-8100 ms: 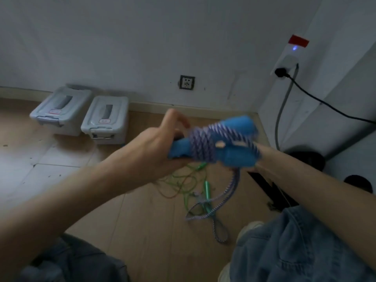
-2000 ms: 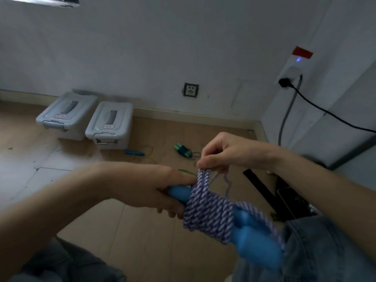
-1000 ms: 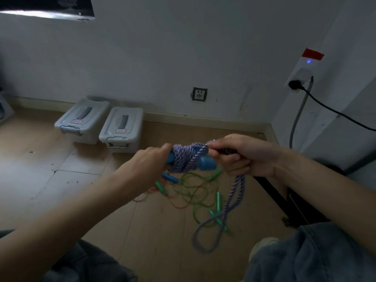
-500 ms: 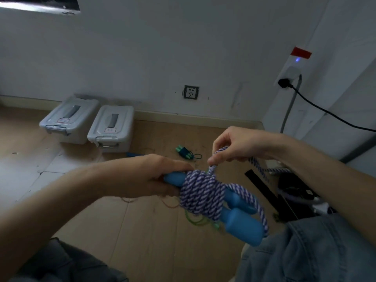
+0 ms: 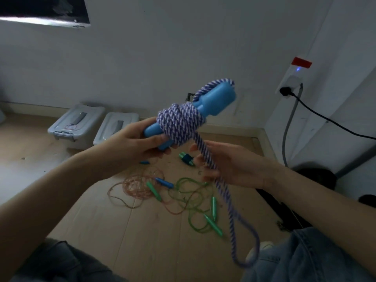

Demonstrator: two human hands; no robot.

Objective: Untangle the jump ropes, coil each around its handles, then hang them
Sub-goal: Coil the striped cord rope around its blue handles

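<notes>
The left hand (image 5: 140,143) grips the blue handles (image 5: 215,101), wrapped with purple-white rope (image 5: 180,124), in the air. The right hand (image 5: 230,165) lies open under the hanging loop. No writing is readable.

**Striped rope half coiled on blue handles**

Left hand (image 5: 140,144) gripping the lower end of the blue handles (image 5: 213,102), tilted up to the right. Purple-white rope (image 5: 180,124) wound thick round their middle, loose tail running down across the open right hand (image 5: 227,165) and hanging in a loop. On the floor (image 5: 142,231) below: tangled green rope (image 5: 193,202) and orange rope (image 5: 134,188). Two grey bins (image 5: 76,124) by the wall.
</notes>
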